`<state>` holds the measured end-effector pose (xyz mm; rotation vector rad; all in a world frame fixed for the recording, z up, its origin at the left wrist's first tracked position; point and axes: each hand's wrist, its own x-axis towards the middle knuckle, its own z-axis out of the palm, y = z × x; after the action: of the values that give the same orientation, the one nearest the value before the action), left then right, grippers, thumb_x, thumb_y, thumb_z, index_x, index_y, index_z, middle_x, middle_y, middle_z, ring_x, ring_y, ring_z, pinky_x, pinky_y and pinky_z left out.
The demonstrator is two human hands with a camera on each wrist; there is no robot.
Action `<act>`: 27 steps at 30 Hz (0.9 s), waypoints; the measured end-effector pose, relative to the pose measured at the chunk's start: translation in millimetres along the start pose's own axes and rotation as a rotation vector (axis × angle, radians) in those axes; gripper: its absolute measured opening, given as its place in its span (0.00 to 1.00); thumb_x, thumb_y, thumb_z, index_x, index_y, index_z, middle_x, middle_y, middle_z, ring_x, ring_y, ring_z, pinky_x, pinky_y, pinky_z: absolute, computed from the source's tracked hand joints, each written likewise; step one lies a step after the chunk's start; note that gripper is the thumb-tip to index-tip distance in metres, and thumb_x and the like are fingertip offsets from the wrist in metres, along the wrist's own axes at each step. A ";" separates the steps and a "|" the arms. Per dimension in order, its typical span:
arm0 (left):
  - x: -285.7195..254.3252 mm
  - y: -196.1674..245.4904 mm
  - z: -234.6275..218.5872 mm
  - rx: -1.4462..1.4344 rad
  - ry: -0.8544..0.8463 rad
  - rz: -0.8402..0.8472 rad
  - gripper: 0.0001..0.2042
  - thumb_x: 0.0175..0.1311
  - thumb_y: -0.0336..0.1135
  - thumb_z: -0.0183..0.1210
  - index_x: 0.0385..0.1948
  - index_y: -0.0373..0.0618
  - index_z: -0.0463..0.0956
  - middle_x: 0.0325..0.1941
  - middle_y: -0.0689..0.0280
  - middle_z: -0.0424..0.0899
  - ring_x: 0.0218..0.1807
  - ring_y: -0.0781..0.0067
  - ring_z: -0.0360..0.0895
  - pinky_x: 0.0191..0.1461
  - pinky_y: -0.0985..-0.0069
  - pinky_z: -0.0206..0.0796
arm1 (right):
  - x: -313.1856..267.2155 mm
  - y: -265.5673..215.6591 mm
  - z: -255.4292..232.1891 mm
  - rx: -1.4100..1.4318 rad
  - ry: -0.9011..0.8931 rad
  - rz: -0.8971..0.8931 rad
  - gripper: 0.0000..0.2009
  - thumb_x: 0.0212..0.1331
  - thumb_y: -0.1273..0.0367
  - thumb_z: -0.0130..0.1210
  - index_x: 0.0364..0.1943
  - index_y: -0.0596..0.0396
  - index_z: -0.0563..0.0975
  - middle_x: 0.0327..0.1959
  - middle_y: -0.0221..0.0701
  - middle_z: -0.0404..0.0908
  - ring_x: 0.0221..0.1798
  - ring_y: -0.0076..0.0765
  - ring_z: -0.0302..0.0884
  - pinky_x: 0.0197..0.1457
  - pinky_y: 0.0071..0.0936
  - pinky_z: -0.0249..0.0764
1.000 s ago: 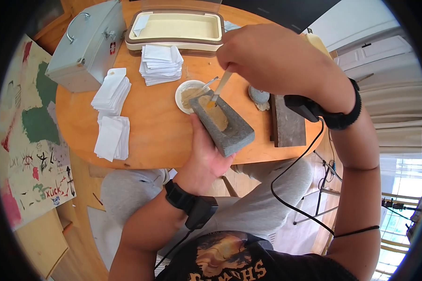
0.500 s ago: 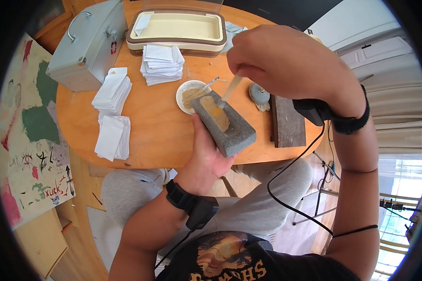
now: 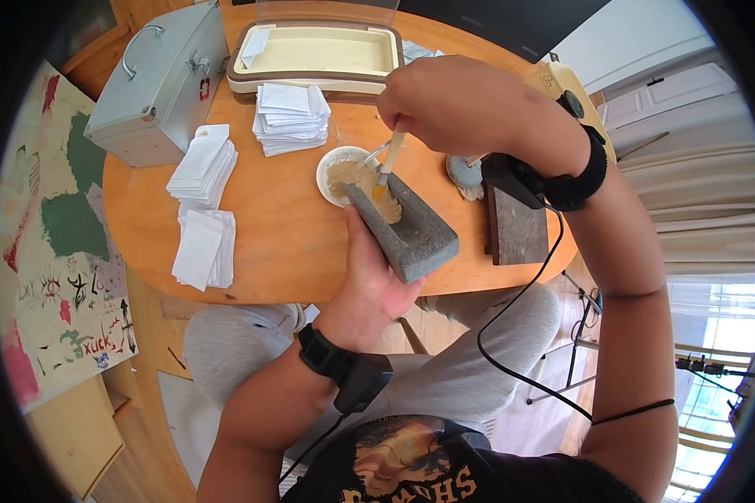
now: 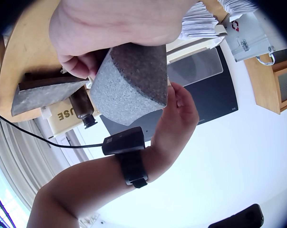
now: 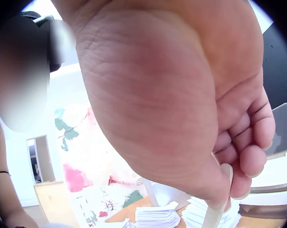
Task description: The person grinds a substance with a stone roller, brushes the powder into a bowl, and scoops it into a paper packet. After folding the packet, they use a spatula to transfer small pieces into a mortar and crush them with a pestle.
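Counter (image 3: 285, 243), one: wooden, rounded corners; near edge just in front of the person's knees.
Case (image 3: 143, 126), one: silver, handled, at the far left corner.
Tray (image 3: 315, 81), one: cream with brown rim, towards the far edge, right of the case.
Board (image 3: 516, 225), one: dark, near the right edge, apart from the stone.
Stone (image 3: 413, 241), one: grey, hollowed, held tilted above the near edge, beige paste in the hollow.
Left hand (image 3: 373, 277): clamped on the stone from the side and beneath, thumb along its left side.
Right hand (image 3: 453, 101): above the counter, fingertips pinched together on the brush.
Paper stacks, three, white: far stack (image 3: 291, 119) in front of the tray; middle stack (image 3: 201, 170) and near stack (image 3: 205, 250) along the left side, a wide gap between them and the stone.
Bowl (image 3: 322, 178), one: white, beige paste inside, just beyond the stone; a thin stick (image 3: 376, 152) leans in it.
Pestle (image 3: 463, 172), one: grey, round, left of the board's far end.
Brush (image 3: 393, 155), one: pale handle upright, orange tip at the hollow.
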<state>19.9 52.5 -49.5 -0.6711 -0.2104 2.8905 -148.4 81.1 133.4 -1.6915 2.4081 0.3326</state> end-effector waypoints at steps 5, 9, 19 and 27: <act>-0.4 0.8 0.1 0.000 0.004 -0.006 0.40 0.81 0.76 0.27 0.59 0.54 0.80 0.55 0.62 0.88 0.60 0.54 0.84 0.63 0.56 0.75 | 9.8 8.3 13.6 0.025 0.112 -0.011 0.07 0.60 0.76 0.62 0.41 0.56 0.86 0.38 0.43 0.88 0.45 0.55 0.87 0.47 0.45 0.81; -0.5 0.5 0.1 -0.011 0.003 -0.003 0.39 0.81 0.75 0.27 0.58 0.54 0.81 0.54 0.62 0.88 0.60 0.54 0.84 0.64 0.56 0.76 | -2.4 14.0 1.3 0.017 0.152 -0.034 0.06 0.68 0.70 0.62 0.40 0.56 0.87 0.40 0.39 0.87 0.47 0.52 0.85 0.52 0.45 0.80; -0.9 0.2 1.4 0.027 0.035 0.012 0.39 0.81 0.75 0.28 0.58 0.53 0.80 0.54 0.61 0.88 0.60 0.55 0.84 0.63 0.57 0.76 | -5.4 -1.2 3.8 0.053 0.004 0.000 0.05 0.68 0.72 0.61 0.40 0.56 0.87 0.41 0.41 0.87 0.48 0.53 0.85 0.52 0.45 0.80; 0.1 0.9 -3.0 -0.003 -0.016 -0.004 0.39 0.81 0.75 0.27 0.58 0.54 0.81 0.54 0.61 0.88 0.60 0.54 0.84 0.62 0.56 0.76 | 3.7 16.2 13.7 0.066 0.164 -0.012 0.08 0.64 0.73 0.62 0.44 0.55 0.87 0.39 0.42 0.89 0.49 0.54 0.87 0.50 0.44 0.82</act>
<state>21.1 51.9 -52.3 -0.6482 -0.2172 2.8933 -164.6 87.0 120.5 -1.7669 2.4904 0.1148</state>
